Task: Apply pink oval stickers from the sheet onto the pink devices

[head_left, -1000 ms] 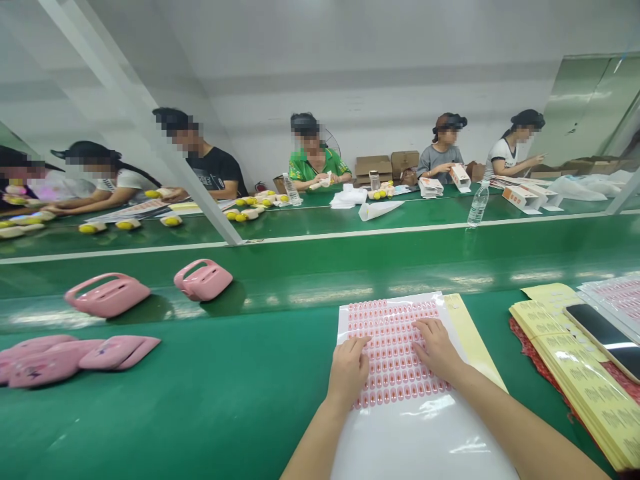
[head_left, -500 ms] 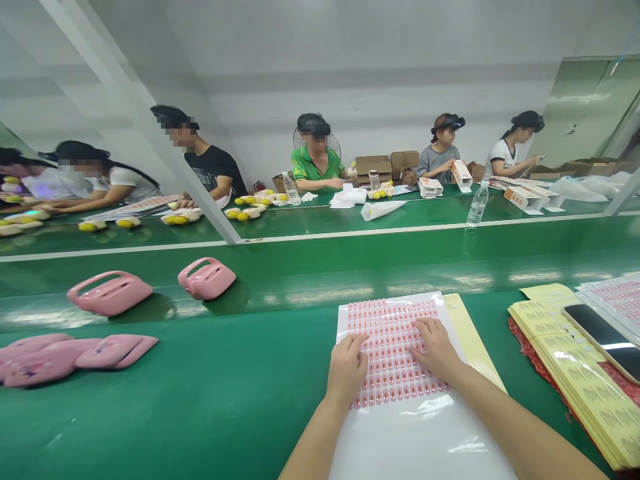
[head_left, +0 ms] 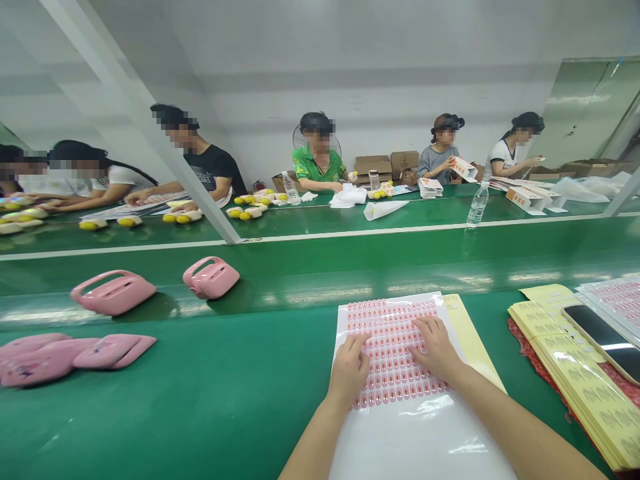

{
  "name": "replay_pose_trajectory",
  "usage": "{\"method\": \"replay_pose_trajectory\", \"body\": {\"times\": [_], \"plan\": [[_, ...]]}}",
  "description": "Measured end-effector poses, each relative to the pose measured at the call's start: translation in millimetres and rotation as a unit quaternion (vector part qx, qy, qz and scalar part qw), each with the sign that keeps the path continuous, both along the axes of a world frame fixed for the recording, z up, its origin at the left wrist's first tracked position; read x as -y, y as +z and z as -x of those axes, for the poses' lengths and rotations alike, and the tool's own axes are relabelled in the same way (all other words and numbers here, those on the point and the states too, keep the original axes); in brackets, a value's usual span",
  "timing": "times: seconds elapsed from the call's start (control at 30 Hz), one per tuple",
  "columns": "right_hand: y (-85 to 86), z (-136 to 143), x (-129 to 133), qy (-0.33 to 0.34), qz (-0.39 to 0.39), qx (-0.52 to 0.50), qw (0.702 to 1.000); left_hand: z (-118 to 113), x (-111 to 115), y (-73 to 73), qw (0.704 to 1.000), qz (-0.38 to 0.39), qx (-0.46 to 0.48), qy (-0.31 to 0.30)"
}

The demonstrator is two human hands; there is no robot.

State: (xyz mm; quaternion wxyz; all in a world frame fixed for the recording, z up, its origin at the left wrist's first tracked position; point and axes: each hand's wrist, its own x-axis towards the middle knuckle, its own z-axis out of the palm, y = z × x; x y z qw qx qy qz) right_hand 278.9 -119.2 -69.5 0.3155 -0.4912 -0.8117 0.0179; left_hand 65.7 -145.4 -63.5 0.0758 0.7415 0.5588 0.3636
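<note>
A glossy white sheet with rows of small pink oval stickers (head_left: 393, 347) lies on the green table in front of me. My left hand (head_left: 351, 363) rests on the left side of the sticker rows, its fingers apart and holding nothing. On the right side, my right hand (head_left: 434, 343) touches the same rows with its fingers spread, also holding nothing. Beneath the right edge of the white sheet, a pale yellow sheet (head_left: 473, 340) sticks out.
Yellow label sheets (head_left: 570, 373) and a phone (head_left: 603, 337) lie at right. Pink moulded parts (head_left: 115, 293) stand on the belt at left, others (head_left: 50, 360) nearer. Several people sit across the line, behind a water bottle (head_left: 478, 205) and a slanted post (head_left: 140, 120).
The two pink parts on the belt have shifted slightly right. Across the line, some people have moved their arms, and the box held there is tilted differently. My hands have hardly moved.
</note>
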Motion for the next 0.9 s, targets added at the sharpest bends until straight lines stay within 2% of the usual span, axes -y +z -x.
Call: {"method": "replay_pose_trajectory", "body": {"times": [0.3,0.6,0.9], "plan": [[-0.5,-0.1,0.3,-0.018,0.016,0.023,0.999,0.0,-0.3,1.7,0.999,0.025,0.030,-0.022],[3.5,0.1,1.9,-0.005,0.027,0.018,0.999,0.8,-1.8,1.0,0.997,0.048,0.054,-0.040],[-6.2,-6.6,-3.7,0.021,0.022,-0.001,1.000,-3.0,-4.5,1.0,0.994,0.072,0.074,-0.026]]}}
